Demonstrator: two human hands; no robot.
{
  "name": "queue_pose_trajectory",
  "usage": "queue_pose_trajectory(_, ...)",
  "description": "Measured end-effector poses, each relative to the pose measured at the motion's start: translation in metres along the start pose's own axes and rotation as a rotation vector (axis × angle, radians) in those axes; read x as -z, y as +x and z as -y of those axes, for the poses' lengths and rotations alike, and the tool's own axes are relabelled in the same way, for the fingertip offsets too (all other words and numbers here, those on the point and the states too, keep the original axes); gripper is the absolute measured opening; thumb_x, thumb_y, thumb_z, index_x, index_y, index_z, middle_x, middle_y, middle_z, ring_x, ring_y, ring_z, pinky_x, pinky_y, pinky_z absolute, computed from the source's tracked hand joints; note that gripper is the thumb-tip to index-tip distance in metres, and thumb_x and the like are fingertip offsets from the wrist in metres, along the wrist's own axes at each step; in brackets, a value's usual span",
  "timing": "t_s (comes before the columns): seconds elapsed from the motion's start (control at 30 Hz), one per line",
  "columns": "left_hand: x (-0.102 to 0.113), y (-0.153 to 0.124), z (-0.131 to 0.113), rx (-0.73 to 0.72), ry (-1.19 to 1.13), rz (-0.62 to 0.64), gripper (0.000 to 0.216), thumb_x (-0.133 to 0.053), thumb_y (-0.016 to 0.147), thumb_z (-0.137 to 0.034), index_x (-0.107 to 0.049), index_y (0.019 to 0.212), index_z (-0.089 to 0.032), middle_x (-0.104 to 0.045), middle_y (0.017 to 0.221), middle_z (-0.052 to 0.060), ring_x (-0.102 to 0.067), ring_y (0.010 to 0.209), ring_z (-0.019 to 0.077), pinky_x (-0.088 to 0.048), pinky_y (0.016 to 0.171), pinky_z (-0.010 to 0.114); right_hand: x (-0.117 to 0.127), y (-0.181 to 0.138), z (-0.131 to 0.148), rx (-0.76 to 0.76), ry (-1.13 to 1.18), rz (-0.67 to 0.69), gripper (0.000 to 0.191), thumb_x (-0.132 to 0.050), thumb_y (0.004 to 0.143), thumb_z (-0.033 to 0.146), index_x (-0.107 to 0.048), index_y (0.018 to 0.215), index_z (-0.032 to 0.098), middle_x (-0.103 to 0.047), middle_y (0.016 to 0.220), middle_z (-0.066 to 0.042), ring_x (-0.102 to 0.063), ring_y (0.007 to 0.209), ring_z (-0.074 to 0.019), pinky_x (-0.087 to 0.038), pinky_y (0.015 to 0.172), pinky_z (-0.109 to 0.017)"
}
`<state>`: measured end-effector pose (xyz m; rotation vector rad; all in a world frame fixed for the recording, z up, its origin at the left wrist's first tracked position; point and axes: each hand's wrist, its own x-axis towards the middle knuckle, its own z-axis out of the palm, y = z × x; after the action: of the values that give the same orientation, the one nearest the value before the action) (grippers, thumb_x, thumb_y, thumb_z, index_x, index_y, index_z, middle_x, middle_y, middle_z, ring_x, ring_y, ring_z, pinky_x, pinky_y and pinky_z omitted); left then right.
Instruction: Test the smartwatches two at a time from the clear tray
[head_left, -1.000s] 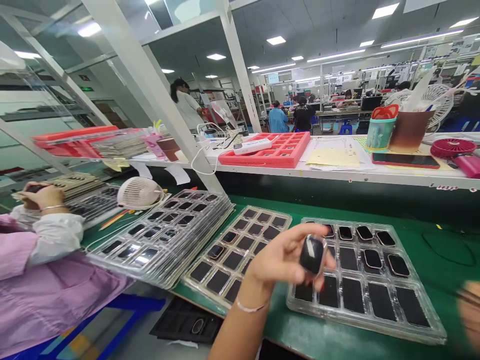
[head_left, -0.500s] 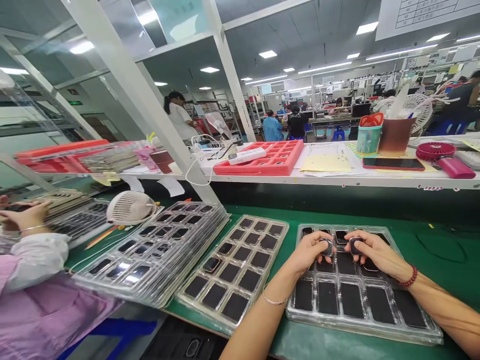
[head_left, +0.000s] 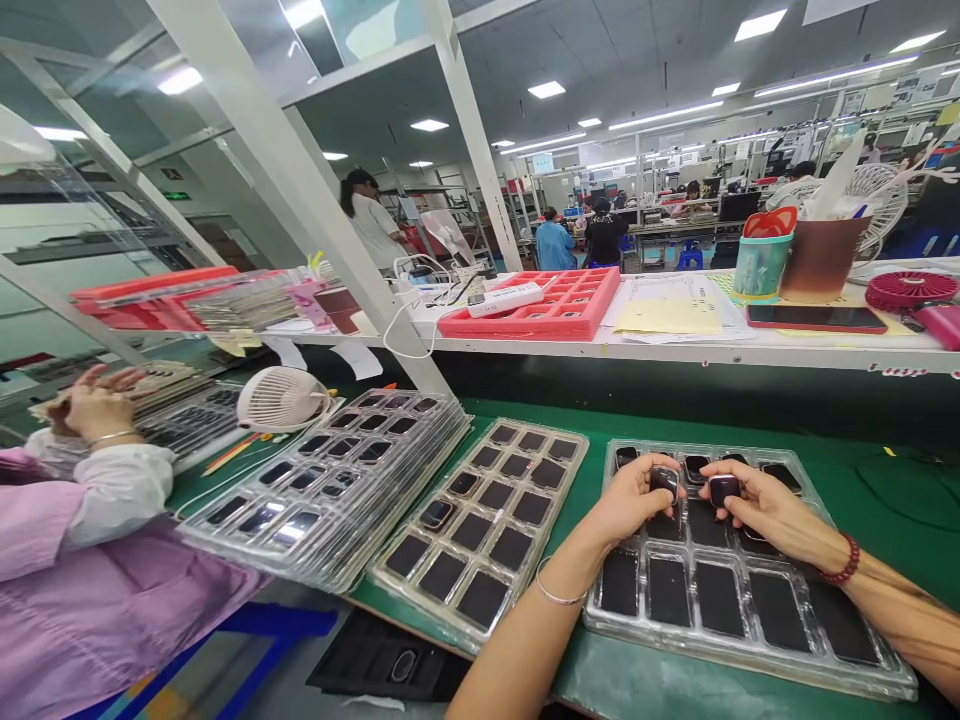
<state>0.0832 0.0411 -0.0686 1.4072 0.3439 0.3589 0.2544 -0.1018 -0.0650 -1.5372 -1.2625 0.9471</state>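
My left hand [head_left: 634, 497] is closed on a small dark watch case [head_left: 664, 482], held just above a clear compartment tray [head_left: 750, 655]. My right hand [head_left: 757, 503] pinches a second dark watch case [head_left: 723, 489] right beside the first. Both hands hover over the tray's far rows, where a few more watch cases [head_left: 780, 476] lie in pockets. The nearer pockets of this tray show only black bottoms.
A second clear tray [head_left: 487, 515] lies to the left, then a tall stack of filled trays [head_left: 330, 480] and a small white fan [head_left: 279, 399]. A co-worker in pink sits at far left. The raised shelf behind carries a red tray [head_left: 555, 305], papers, cups and a phone.
My left hand came down from in front of me to the tray with its watch case. My right hand entered from the right and holds a second case beside it.
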Motion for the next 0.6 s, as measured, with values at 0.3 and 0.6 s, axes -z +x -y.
queue_pose_trajectory(0.3, -0.0028, -0.0013, -0.005, -0.029, -0.072, -0.038, 0.044, -0.062, 0.064, -0.009, -0.054, 0.107, -0.014, -0.065, 0.084, 0.005, -0.056, 0.061, 0.0096, -0.039, 0.056, 0.021, -0.0008, -0.0006, -0.0008, 0.037, 0.016, -0.013, 0.039, -0.051, 0.082, 0.026, -0.049, 0.12, 0.022, -0.062, 0.107, -0.009, -0.062, 0.077, -0.0176, -0.05, 0.061, -0.03)
queue_pose_trajectory(0.6, -0.0002, -0.0006, -0.0022, -0.025, -0.077, 0.024, 0.061, -0.068, 0.069, -0.02, -0.049, 0.127, -0.017, -0.063, 0.108, 0.012, -0.063, 0.077, 0.0164, -0.041, 0.055, 0.021, 0.0001, -0.0014, -0.0041, 0.079, 0.072, -0.035, 0.051, -0.049, 0.083, 0.021, -0.039, 0.132, 0.025, -0.053, 0.126, -0.01, -0.061, 0.092, -0.0196, -0.051, 0.071, -0.032)
